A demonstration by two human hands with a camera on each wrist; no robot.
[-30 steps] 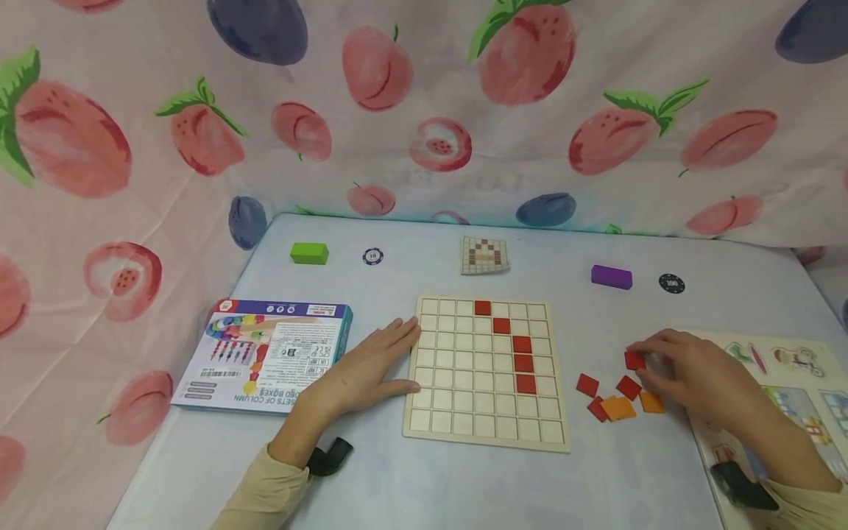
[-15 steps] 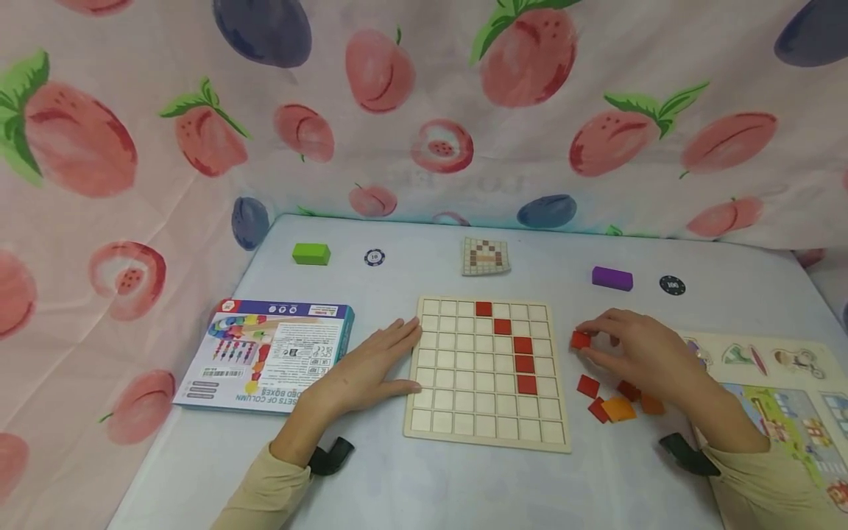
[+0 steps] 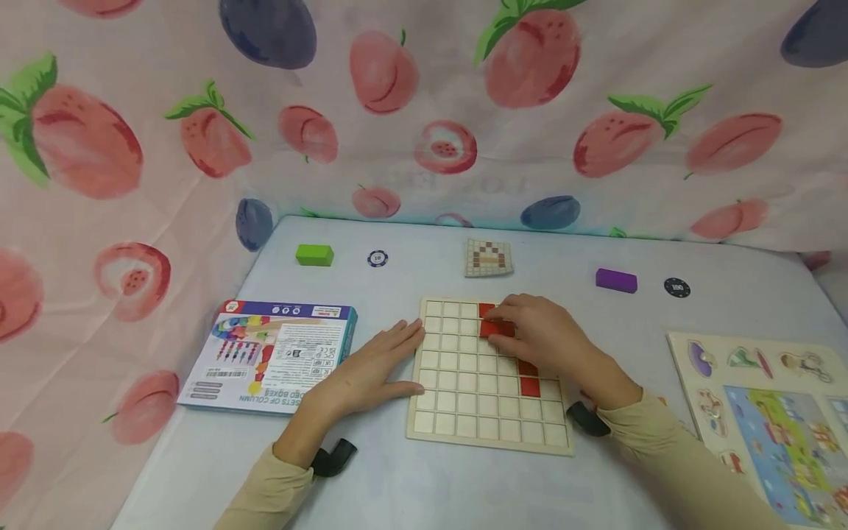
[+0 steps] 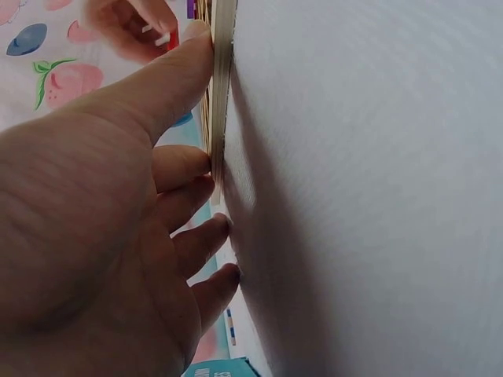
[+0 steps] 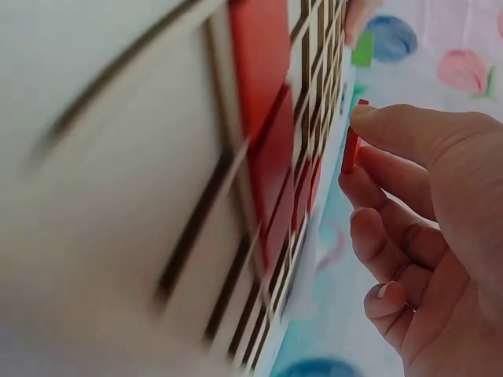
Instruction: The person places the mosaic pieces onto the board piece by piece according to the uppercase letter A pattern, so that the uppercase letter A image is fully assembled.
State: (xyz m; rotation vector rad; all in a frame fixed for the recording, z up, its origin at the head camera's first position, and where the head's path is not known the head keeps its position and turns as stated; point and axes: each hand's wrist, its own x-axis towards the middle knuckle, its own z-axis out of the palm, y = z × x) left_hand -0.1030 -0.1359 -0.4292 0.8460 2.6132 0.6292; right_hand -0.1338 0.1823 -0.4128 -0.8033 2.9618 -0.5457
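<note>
Right hand (image 3: 546,335) arches over the gridded board (image 3: 464,383) beneath it, pinching a red tile (image 5: 351,151); left hand (image 3: 367,377), fingers extended, touches the board's edge beside it.

Cannot count all the red squares (image 3: 529,386) on the grid board (image 3: 464,405), partly covered by the right hand (image 3: 539,331), nor see fully a loose orange piece (image 3: 662,400) right of the board, mostly hidden behind the right sleeve (image 3: 669,442). Cannot read the small print (image 3: 308,342) on the box (image 3: 268,361) left of the board, make out every mark on the pattern card (image 3: 489,258) beyond the board, or follow the picture panel (image 3: 735,375) right of the board past the head view's edge. Cannot trace the board's blurred near part in the right wrist view.
</note>
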